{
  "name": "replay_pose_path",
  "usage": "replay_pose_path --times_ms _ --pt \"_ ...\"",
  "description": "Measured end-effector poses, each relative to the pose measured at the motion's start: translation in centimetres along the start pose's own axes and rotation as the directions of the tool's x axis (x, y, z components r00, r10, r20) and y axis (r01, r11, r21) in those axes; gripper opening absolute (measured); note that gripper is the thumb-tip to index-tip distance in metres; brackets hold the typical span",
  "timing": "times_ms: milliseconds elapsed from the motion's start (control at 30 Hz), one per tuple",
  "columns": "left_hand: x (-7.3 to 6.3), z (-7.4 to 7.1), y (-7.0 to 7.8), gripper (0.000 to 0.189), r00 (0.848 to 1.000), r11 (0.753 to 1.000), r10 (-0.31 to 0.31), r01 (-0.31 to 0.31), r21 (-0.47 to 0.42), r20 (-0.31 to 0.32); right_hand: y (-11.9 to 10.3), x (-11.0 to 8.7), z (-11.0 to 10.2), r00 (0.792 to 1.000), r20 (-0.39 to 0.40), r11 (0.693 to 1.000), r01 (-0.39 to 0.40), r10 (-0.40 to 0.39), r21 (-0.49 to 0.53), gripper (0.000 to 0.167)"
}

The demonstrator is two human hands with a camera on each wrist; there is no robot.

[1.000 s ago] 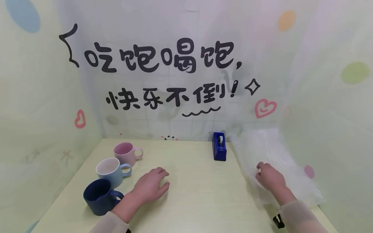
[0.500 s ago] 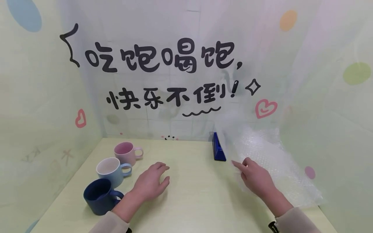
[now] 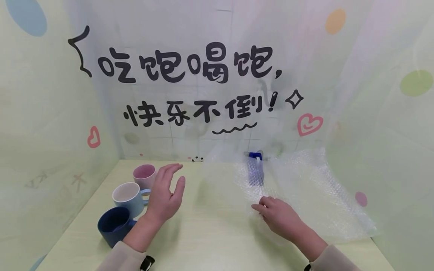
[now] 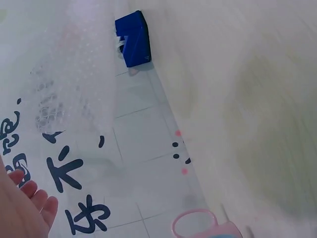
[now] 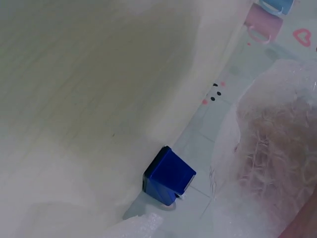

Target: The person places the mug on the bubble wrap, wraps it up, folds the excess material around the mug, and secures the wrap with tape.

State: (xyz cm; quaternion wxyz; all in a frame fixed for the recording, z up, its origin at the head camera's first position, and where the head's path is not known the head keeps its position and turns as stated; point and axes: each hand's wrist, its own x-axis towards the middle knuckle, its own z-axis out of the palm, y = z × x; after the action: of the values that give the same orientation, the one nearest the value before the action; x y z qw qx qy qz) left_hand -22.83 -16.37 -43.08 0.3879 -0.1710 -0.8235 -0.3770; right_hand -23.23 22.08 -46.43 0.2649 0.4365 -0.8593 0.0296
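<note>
My right hand (image 3: 283,220) pinches the near edge of a clear bubble wrap sheet (image 3: 315,195) between thumb and fingers. The sheet spreads over the right side of the table, and its raised left part hangs in front of a blue tape dispenser (image 3: 255,155). My left hand (image 3: 165,197) is raised with fingers extended, holding nothing. Close to it on the left stand a pink mug (image 3: 144,176), a light blue mug (image 3: 127,206) and a navy mug (image 3: 113,231). In the right wrist view, the bubble wrap (image 5: 277,144) covers part of the right hand.
The pale wooden table (image 3: 210,233) is enclosed by printed cloth walls (image 3: 217,30) at the back and sides. Seen from the left wrist, the tape dispenser (image 4: 136,42) stands by the back edge.
My right hand has moved left, drawing the bubble wrap's left part across in front of the tape dispenser. The left hand has lifted and shifted slightly left, now partly hiding the pink mug.
</note>
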Motion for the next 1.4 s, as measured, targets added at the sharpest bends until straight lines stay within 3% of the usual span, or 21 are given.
replay_pose_path --times_ms 100,167,200,267,367,533,600,667,700,733,800,933,1033,1100,1200,1400 --pt "0.2 -0.2 0.0 0.036 0.993 0.999 -0.04 0.04 0.001 0.109 -0.4 -0.1 0.6 0.999 0.032 0.999 0.038 -0.039 0.033 0.042" --pt "0.0 -0.2 0.0 0.037 0.968 0.996 -0.087 0.081 0.034 0.235 -0.6 -0.2 1.0 0.997 0.04 0.997 0.072 -0.073 0.036 0.04" --pt "-0.2 -0.2 -0.1 0.037 0.945 0.993 -0.112 0.101 0.054 0.308 -0.8 -0.2 1.2 0.995 0.042 0.995 0.092 -0.093 0.034 0.039" --pt "-0.5 -0.2 -0.2 0.037 0.881 0.989 -0.144 0.115 0.091 0.45 -1.0 -0.2 1.6 0.989 0.044 0.99 0.138 -0.139 0.029 0.037" --pt "-1.0 -0.2 -0.6 0.034 0.772 0.986 -0.164 0.104 0.132 0.614 -1.3 -0.1 2.2 0.979 0.05 0.98 0.196 -0.198 0.028 0.037" --pt "-1.4 -0.4 -1.2 0.046 0.595 0.977 -0.212 0.153 0.149 0.775 -1.7 0.0 2.8 0.974 0.079 0.972 0.204 -0.214 0.119 0.038" --pt "-1.7 -0.4 -1.4 0.064 0.515 0.966 -0.249 0.194 0.171 0.82 -1.7 0.0 2.8 0.975 0.137 0.966 0.146 -0.177 0.212 0.037" --pt "-2.2 -0.3 -1.7 0.085 0.447 0.954 -0.289 0.21 0.215 0.847 -1.6 0.1 2.7 0.967 0.233 0.945 0.026 -0.106 0.325 0.037" --pt "-2.5 -0.3 -1.9 0.096 0.418 0.946 -0.314 0.216 0.243 0.852 -1.6 0.1 2.6 0.957 0.285 0.928 -0.055 -0.057 0.369 0.038" --pt "-2.7 -0.2 -2.1 0.105 0.401 0.94 -0.332 0.214 0.265 0.854 -1.4 0.1 2.6 0.946 0.324 0.91 -0.131 -0.004 0.393 0.041" --pt "-3.3 -0.1 -2.4 0.118 0.383 0.932 -0.359 0.199 0.303 0.851 -0.9 0.2 2.6 0.916 0.385 0.888 -0.264 0.109 0.377 0.049" --pt "-4.1 0.2 -2.7 0.13 0.398 0.929 -0.37 0.183 0.323 0.839 0.3 0.4 2.8 0.834 0.474 0.843 -0.452 0.283 0.292 0.079" --pt "-4.3 0.3 -2.8 0.132 0.407 0.927 -0.372 0.214 0.309 0.834 1.2 0.6 2.9 0.75 0.582 0.789 -0.548 0.315 0.28 0.102" --pt "-4.4 0.4 -2.9 0.131 0.402 0.922 -0.38 0.235 0.307 0.833 1.6 0.6 3.1 0.706 0.642 0.761 -0.582 0.3 0.285 0.113" --pt "-4.6 0.4 -3.2 0.13 0.397 0.923 -0.378 0.232 0.308 0.836 1.8 0.6 3.3 0.666 0.69 0.74 -0.609 0.282 0.284 0.122" --pt "-4.6 0.4 -3.7 0.133 0.398 0.933 -0.359 0.187 0.308 0.844 1.9 0.7 3.2 0.627 0.728 0.726 -0.634 0.278 0.268 0.139"
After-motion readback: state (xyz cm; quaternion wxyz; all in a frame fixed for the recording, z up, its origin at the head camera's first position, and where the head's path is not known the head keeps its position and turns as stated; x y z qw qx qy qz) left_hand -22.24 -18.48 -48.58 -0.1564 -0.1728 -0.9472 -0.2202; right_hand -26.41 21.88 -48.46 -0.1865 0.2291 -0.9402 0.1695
